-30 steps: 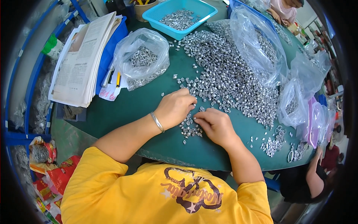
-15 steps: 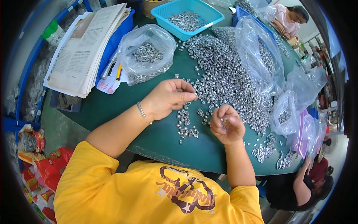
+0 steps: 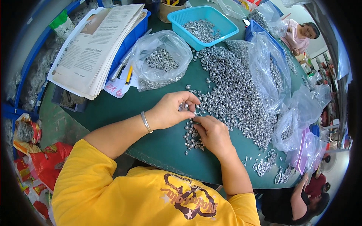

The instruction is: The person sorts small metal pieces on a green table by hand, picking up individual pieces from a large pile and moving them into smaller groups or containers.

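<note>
Over the near edge of a large pile of small, rounded silver metal pieces (image 3: 241, 90), my two hands meet. My left hand (image 3: 174, 108), with a silver bangle (image 3: 146, 122) at its wrist, is closed in a pinch on a small silver metal piece. Touching its fingertips, the closed fingers of my right hand (image 3: 215, 135) point inward, back upward; what they grip is hidden. Loose cup-like pieces (image 3: 193, 138) lie just below the hands on the green table (image 3: 166, 148).
A clear bag of silver rings (image 3: 162, 62) stands beyond my left hand, beside stacked newspapers (image 3: 92, 45) and a yellow marker (image 3: 129, 74). Further back sits a blue basket (image 3: 226, 35) of metal pieces. Plastic bags (image 3: 264, 71) flank the pile. Other people (image 3: 299, 35) sit at the right.
My right hand has moved left and turned over, its fingers now meeting my left fingertips. My left hand has stayed near the pile's edge. The view has shifted slightly.
</note>
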Action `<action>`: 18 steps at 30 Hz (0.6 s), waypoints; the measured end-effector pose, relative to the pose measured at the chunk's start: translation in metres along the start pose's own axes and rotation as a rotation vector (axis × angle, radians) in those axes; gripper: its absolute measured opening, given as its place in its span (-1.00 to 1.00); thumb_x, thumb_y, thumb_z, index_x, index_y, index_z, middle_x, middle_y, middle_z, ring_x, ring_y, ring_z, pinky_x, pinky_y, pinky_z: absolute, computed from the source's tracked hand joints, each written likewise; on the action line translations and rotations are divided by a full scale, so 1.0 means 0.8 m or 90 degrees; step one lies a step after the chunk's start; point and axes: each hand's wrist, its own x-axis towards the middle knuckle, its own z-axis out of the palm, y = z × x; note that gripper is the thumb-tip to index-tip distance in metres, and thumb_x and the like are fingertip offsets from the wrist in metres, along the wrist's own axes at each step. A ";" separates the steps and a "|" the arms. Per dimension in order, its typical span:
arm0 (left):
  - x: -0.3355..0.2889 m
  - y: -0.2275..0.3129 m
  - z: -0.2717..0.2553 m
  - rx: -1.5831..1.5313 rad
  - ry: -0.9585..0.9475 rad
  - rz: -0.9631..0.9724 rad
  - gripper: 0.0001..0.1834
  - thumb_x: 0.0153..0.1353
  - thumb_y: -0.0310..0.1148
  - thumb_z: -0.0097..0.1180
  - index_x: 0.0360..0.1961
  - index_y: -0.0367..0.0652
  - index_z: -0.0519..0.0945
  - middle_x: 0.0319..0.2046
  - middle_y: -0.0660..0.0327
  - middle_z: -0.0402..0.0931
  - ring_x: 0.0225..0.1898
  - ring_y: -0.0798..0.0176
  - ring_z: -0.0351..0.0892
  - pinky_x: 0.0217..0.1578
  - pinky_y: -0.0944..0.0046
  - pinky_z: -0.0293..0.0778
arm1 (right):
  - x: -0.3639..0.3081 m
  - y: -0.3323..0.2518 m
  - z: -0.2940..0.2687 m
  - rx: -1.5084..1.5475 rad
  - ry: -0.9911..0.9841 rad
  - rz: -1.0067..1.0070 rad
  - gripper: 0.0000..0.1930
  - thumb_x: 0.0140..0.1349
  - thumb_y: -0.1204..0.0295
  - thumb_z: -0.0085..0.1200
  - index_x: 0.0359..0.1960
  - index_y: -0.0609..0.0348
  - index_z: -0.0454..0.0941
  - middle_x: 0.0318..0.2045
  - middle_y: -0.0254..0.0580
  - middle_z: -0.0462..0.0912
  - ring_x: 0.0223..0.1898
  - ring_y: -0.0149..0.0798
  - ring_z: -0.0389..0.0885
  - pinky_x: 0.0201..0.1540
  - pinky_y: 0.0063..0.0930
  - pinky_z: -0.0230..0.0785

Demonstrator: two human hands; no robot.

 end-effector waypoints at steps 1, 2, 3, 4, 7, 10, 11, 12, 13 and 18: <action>0.000 0.001 0.001 0.023 -0.002 0.005 -0.64 -0.04 -0.59 0.20 -0.15 -0.23 0.49 -0.41 0.29 0.52 -0.33 0.46 0.48 -0.25 0.43 0.42 | -0.003 0.005 0.001 -0.026 -0.005 -0.016 -0.88 0.04 0.46 0.11 -0.34 0.11 0.54 -0.52 -0.13 0.51 -0.51 0.00 0.53 -0.49 -0.25 0.40; -0.001 0.001 0.001 0.047 -0.004 0.011 -0.63 -0.05 -0.59 0.21 -0.14 -0.22 0.49 -0.41 0.29 0.52 -0.34 0.46 0.48 -0.25 0.43 0.42 | -0.004 0.007 0.002 -0.022 0.003 -0.029 -0.89 0.06 0.46 0.10 -0.35 0.14 0.53 -0.54 -0.15 0.51 -0.53 -0.04 0.54 -0.50 -0.27 0.39; -0.001 -0.002 0.002 0.053 0.000 0.020 -0.60 -0.07 -0.58 0.22 -0.13 -0.21 0.48 -0.42 0.28 0.53 -0.37 0.44 0.48 -0.28 0.42 0.43 | -0.005 0.008 0.003 -0.017 0.012 -0.042 -0.90 0.08 0.47 0.09 -0.36 0.16 0.51 -0.55 -0.17 0.51 -0.55 -0.09 0.54 -0.52 -0.30 0.39; -0.001 -0.003 0.003 0.063 0.001 0.030 -0.61 -0.06 -0.58 0.22 -0.13 -0.20 0.48 -0.42 0.27 0.53 -0.37 0.44 0.49 -0.29 0.42 0.43 | -0.007 0.010 0.005 -0.011 0.020 -0.054 -0.91 0.10 0.47 0.08 -0.37 0.18 0.50 -0.56 -0.18 0.50 -0.56 -0.13 0.54 -0.53 -0.33 0.38; -0.003 0.000 0.004 0.083 0.003 0.049 -0.62 -0.06 -0.58 0.22 -0.14 -0.20 0.49 -0.42 0.26 0.54 -0.38 0.42 0.50 -0.30 0.41 0.44 | -0.010 0.014 0.010 0.337 0.048 0.124 -0.91 0.19 0.47 0.01 -0.39 0.23 0.45 -0.59 -0.30 0.46 -0.63 -0.36 0.45 -0.61 -0.50 0.29; -0.004 0.004 0.005 0.083 0.004 0.050 -0.64 -0.06 -0.58 0.22 -0.17 -0.20 0.51 -0.42 0.25 0.54 -0.38 0.41 0.52 -0.31 0.40 0.44 | -0.005 0.021 -0.012 1.037 -0.097 0.363 -0.93 0.27 0.49 -0.12 -0.27 0.21 0.38 -0.61 -0.32 0.39 -0.72 -0.57 0.12 -0.72 -0.72 -0.08; -0.005 0.005 0.005 0.085 0.004 0.057 -0.66 -0.06 -0.57 0.22 -0.18 -0.20 0.51 -0.41 0.25 0.54 -0.38 0.41 0.52 -0.32 0.41 0.44 | -0.005 0.023 -0.013 1.095 -0.112 0.352 -0.92 0.26 0.50 -0.12 -0.24 0.21 0.37 -0.61 -0.28 0.37 -0.73 -0.58 0.08 -0.73 -0.73 -0.12; -0.005 0.005 0.006 0.087 0.003 0.063 -0.67 -0.05 -0.57 0.22 -0.19 -0.20 0.52 -0.41 0.25 0.54 -0.38 0.40 0.52 -0.32 0.41 0.44 | -0.006 0.024 -0.014 1.127 -0.126 0.351 -0.91 0.26 0.50 -0.12 -0.24 0.20 0.37 -0.61 -0.27 0.37 -0.73 -0.57 0.09 -0.73 -0.73 -0.11; -0.005 0.002 0.006 0.112 -0.001 0.108 -0.68 -0.04 -0.56 0.21 -0.19 -0.20 0.51 -0.42 0.24 0.54 -0.40 0.39 0.52 -0.34 0.40 0.44 | -0.006 0.026 -0.014 1.160 -0.141 0.350 -0.91 0.26 0.50 -0.11 -0.24 0.20 0.38 -0.60 -0.26 0.38 -0.73 -0.57 0.09 -0.73 -0.74 -0.10; -0.005 -0.011 0.008 0.051 -0.070 0.118 -0.78 0.09 -0.49 0.14 -0.20 -0.22 0.50 -0.40 0.25 0.55 -0.46 0.43 0.48 -0.43 0.44 0.41 | -0.005 0.026 -0.015 1.235 -0.177 0.340 -0.91 0.25 0.51 -0.12 -0.24 0.21 0.38 -0.60 -0.21 0.39 -0.74 -0.55 0.12 -0.73 -0.74 -0.06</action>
